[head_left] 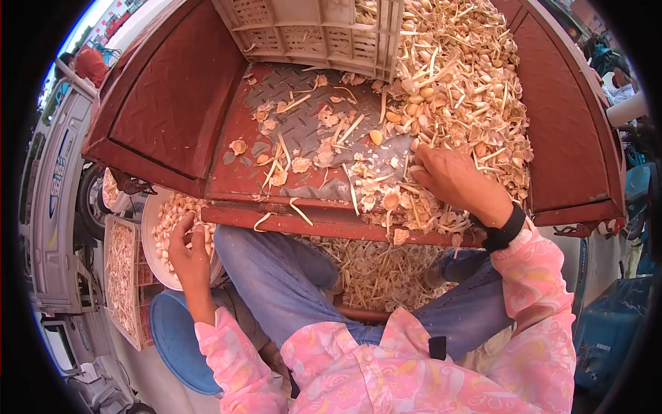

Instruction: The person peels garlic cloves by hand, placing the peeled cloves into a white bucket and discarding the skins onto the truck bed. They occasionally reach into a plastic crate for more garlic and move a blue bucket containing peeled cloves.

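Observation:
My right hand (pixel 445 176) reaches over the red truck bed (pixel 289 219), at the near left edge of a large heap of garlic cloves, skins and stalks (pixel 469 90). Its fingers are bent down at the heap, and what they hold, if anything, is hidden. My left hand (pixel 192 252) is over a white basin of cloves (pixel 176 214) at the left, thumb and fingers apart, holding nothing visible. A single yellowish clove (pixel 376 137) lies on the metal bed, left of my right hand, among scattered skins and stalks.
A white plastic crate (pixel 310 34) stands at the back of the bed. Left are a crate of cloves (pixel 122 276) and a blue tub (pixel 181 341). Stalks and skins (pixel 379 269) lie between my legs. Vehicles and people are beyond.

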A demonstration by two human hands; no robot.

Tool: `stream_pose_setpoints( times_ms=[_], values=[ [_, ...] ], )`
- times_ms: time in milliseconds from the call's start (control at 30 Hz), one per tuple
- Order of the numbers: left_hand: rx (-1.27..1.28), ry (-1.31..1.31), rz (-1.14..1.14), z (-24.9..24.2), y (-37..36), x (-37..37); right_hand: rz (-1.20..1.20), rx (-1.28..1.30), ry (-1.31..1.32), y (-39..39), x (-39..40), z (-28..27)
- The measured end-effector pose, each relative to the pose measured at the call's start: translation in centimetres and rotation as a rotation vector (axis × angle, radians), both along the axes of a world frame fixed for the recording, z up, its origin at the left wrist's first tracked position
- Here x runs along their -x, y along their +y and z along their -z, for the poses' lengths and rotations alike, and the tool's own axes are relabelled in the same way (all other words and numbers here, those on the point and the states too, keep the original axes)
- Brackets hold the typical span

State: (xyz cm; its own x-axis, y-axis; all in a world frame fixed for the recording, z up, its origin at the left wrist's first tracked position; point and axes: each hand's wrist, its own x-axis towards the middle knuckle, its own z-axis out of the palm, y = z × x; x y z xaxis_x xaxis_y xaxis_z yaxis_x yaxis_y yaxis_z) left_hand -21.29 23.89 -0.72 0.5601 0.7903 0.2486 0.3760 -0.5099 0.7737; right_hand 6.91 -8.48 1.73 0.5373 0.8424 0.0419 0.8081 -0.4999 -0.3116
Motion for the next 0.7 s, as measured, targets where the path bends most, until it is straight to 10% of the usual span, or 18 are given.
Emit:
stream_pose_setpoints(
  times_ms=[167, 467, 700],
  values=[
    [0.289, -0.14, 0.49, -3.5, -11.9, -8.7, 0.01, 0.041, 0.236, 0.1, -0.8, -0.4],
    [-0.226, 0.109, 0.892, -0.2, -21.3, -14.7, 0.389, -0.425, 1.257, -2.5, -0.6, -0.4],
    [0.534, -0.1, 0.747, -0.7, -22.4, -15.4, 0.277, -0.454, 1.195, -2.9, 1.5, -1.0]
  ],
)
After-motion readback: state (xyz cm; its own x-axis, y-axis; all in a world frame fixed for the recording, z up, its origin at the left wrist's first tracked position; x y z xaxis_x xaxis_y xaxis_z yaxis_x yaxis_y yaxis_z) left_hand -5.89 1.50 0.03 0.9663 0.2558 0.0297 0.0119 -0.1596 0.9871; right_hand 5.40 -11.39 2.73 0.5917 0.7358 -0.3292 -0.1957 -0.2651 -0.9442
